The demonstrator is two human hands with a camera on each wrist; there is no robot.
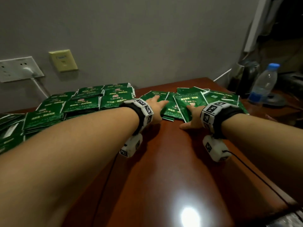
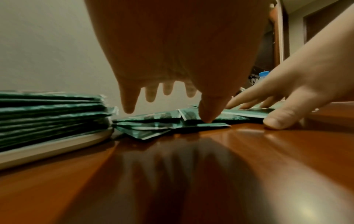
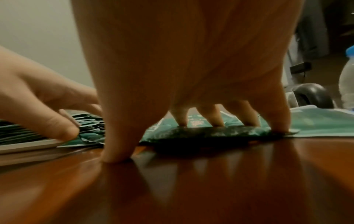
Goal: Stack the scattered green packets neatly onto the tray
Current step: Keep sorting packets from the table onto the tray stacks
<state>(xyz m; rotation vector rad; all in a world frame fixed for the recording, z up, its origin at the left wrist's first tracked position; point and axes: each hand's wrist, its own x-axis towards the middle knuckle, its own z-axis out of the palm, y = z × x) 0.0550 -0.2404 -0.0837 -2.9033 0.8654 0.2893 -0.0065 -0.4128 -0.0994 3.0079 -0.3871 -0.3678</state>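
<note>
1. Although most of the green packets already lie in stacks, the worktop (image 1: 172, 161) carries an unfinished job: a loose heap remains near its far edge, so the task is judged well past halfway but not complete.
2. Tray (image 2: 57, 145): a pale, shallow tray at the left side of the worktop, its rim visible in the left wrist view. It holds the stacked packets (image 1: 85, 104), laid in several adjoining piles many layers deep; the piles look fairly even, though some edges overhang.
3. Scattered packets (image 1: 216, 97): overlapping flat sachets lying directly on the worktop, just right of the tray and toward the far right corner. These are what is left to move.
4. Water bottle (image 1: 264, 82): clear, blue-capped, upright beyond the right edge of the heap, with a dark kettle-like object behind it; neither belongs to the task.
5. Left hand (image 1: 155, 104): spread flat over the heap's left part, fingers (image 2: 206, 115) extended, the thumb tip touching a packet edge; nothing is gripped.
6. Right hand (image 1: 193, 117): fingers (image 3: 216, 118) straight and pressing down on one plump packet (image 3: 210, 133) at the heap's near edge, thumb resting on bare worktop; again nothing is clasped.
7. Judgement: both hands appear placed to gather or square the loose packets before lifting them to the tray.
</note>
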